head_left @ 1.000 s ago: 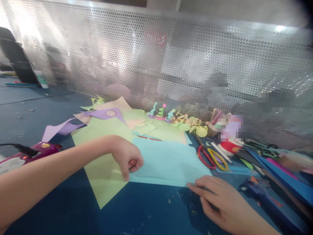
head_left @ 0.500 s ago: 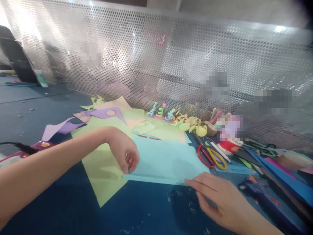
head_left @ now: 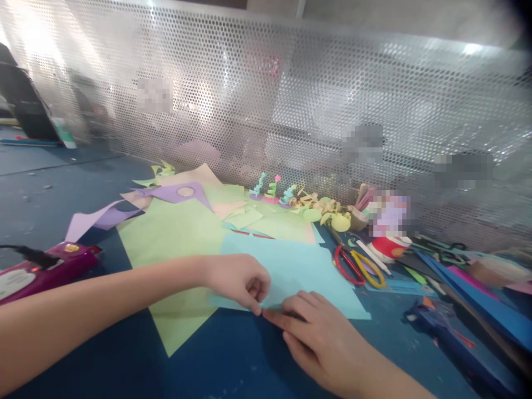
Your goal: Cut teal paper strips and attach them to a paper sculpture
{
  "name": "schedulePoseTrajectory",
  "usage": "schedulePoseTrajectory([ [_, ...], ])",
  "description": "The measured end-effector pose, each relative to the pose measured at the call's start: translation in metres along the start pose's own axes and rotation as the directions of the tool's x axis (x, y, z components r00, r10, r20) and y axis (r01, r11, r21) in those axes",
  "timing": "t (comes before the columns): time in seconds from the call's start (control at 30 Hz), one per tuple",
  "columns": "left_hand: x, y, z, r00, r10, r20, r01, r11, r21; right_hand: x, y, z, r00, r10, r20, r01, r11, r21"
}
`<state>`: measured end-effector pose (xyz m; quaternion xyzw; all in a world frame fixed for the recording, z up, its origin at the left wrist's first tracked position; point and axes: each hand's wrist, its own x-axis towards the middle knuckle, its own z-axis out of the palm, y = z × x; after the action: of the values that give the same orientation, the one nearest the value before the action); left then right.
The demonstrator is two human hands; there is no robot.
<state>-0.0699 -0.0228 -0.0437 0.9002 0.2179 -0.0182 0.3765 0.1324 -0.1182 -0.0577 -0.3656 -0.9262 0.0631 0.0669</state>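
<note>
Where the light blue paper [head_left: 299, 266] lies on the dark blue surface [head_left: 216, 371], both hands are at its near edge, fingertips about meeting, left of the edge's middle. Left hand [head_left: 241, 282] is curled, thumb tip down at the edge; cannot tell if it pinches the paper. Right hand [head_left: 320, 332] has its fingers extended, index tip at the same edge, just beside the left thumb. Most of the paper stretches far of the hands, its near right corner out past the right hand. Its left end overlaps a pale green sheet [head_left: 178, 227]. Red-and-yellow-handled scissors [head_left: 359, 267] just beside the paper's right side; blue glue gun [head_left: 453, 338] farther right; magenta power strip [head_left: 78, 263] at left.
</note>
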Motion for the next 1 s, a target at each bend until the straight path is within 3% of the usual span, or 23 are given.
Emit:
schedulePoseTrajectory([
  [0.27, -0.004, -0.003, -0.008, 0.994, -0.001, 0.105, 0.0, 1.0, 0.012, -0.022, 0.018, -0.003, 0.995, -0.023, -0.102, 0.025, 1.0, 0.018],
  [0.4, -0.012, 0.001, -0.02, 0.98, 0.009, 0.197, -0.026, 0.996, 0.083, -0.048, 0.038, -0.004, 0.992, -0.021, -0.125, 0.01, 0.997, -0.081],
  [0.53, -0.019, 0.008, -0.03, 0.968, -0.027, 0.251, -0.014, 0.987, 0.161, -0.071, 0.057, -0.003, 0.973, -0.054, -0.226, 0.012, 0.983, -0.184],
  [0.77, -0.027, 0.007, -0.036, 0.959, -0.1, 0.267, 0.039, 0.974, 0.221, -0.089, 0.074, -0.007, 0.932, -0.046, -0.359, -0.03, 0.979, -0.204],
  [1.0, -0.033, -0.007, -0.042, 0.951, -0.22, 0.217, 0.173, 0.961, 0.216, -0.099, 0.082, -0.014, 0.953, -0.044, -0.299, -0.012, 0.983, -0.184],
])
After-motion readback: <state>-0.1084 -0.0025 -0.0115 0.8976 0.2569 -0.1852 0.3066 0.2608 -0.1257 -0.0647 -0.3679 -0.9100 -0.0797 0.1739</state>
